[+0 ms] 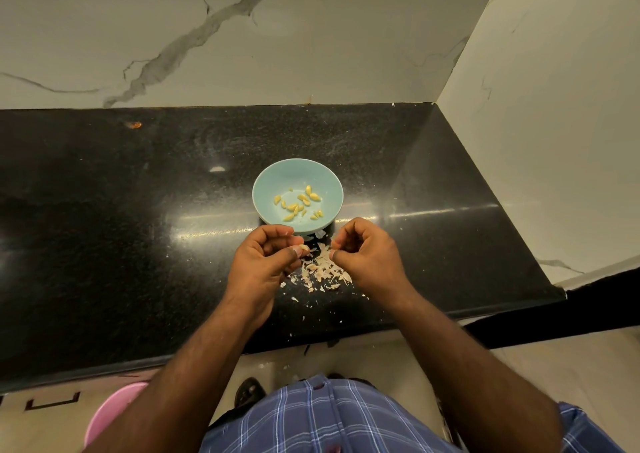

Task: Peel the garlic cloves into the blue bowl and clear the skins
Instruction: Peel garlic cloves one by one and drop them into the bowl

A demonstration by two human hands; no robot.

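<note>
The left hand [268, 262] pinches 1 small, hard, slippery garlic clove [303, 247] at its fingertips; the right hand [363, 256] curls, grip unclear. Featherlight skins [323, 270] lie beneath.

The bowl [268, 189] in front of me is pale blue, and the peeled garlic cloves [298, 203] in it are yellow. The skins [323, 270] scattered on my desk [104, 210] are papery white and pale tan. The desk is glossy black with fine light speckles. The wall [311, 36] behind it is white marble with grey veins. My shirt [329, 418] is a blue plaid with white and dark lines. Down on the beige floor [571, 366] sits a pink tub [110, 414].
</note>
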